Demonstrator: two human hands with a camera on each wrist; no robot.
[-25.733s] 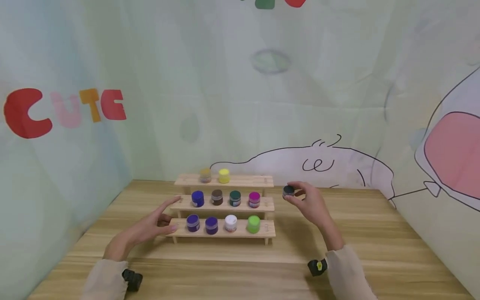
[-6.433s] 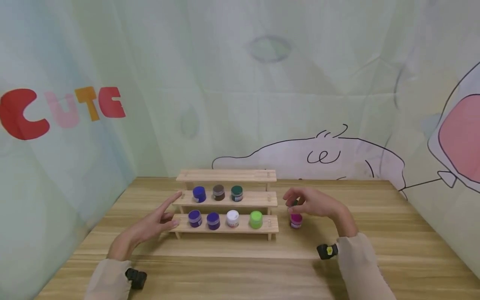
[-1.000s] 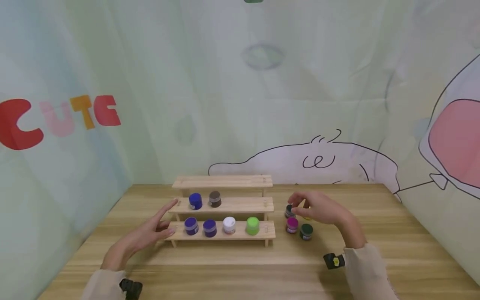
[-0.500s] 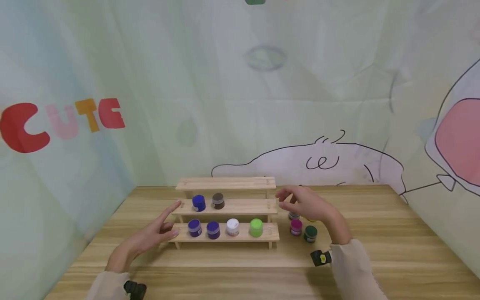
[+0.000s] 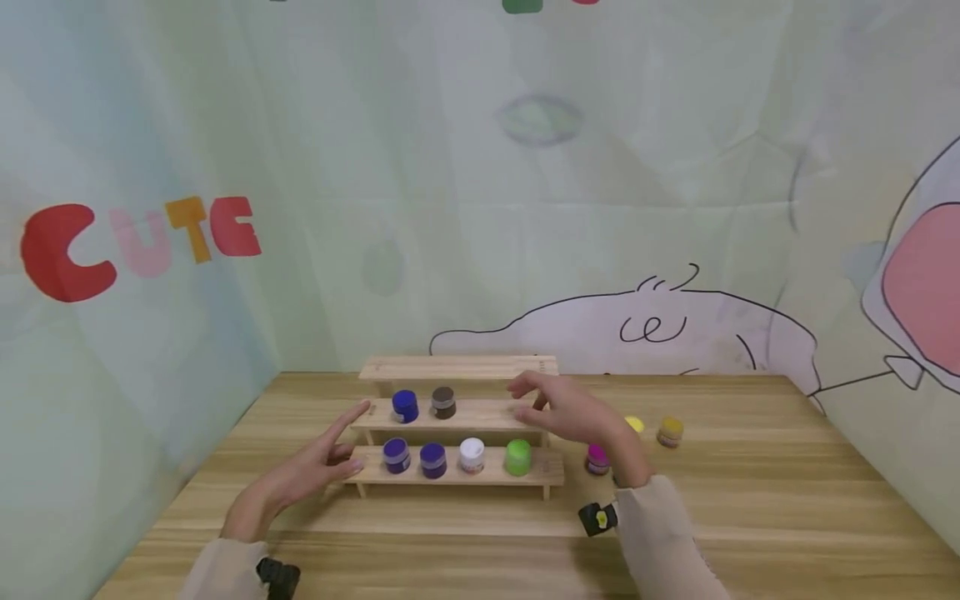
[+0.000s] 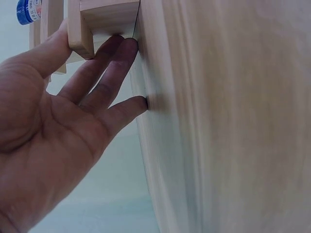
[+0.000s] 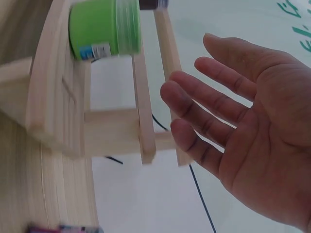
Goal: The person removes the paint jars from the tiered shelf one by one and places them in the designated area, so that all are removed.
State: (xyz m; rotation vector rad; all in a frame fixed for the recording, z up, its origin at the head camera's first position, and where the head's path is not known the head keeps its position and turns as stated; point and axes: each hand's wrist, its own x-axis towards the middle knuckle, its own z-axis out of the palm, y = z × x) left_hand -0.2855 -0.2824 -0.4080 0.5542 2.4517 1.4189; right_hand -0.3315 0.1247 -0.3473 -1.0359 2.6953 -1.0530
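Observation:
A three-tier wooden rack (image 5: 457,367) holds small paint jars. On its middle shelf are a blue paint jar (image 5: 405,407) and a dark brown paint jar (image 5: 443,403). Two violet-blue jars (image 5: 432,461), a white jar (image 5: 472,456) and a lime green jar (image 5: 517,457) line the bottom shelf. My left hand (image 5: 300,467) touches the rack's left end, thumb at the bottom shelf, index finger reaching the middle one. My right hand (image 5: 573,412) hovers at the right part of the middle shelf, fingers loosely bent; its palm looks bare in the right wrist view.
Right of the rack, a magenta jar (image 5: 597,459), a yellow jar (image 5: 634,424) and an ochre jar (image 5: 671,432) stand on the wooden table (image 5: 465,550). My right forearm hides other jars there. A printed curtain (image 5: 450,208) hangs behind the table.
Since the oldest frame, yellow, ochre, magenta and dark green jars went from rack to table. Within the last second my right hand left the jars there and moved left over the rack.

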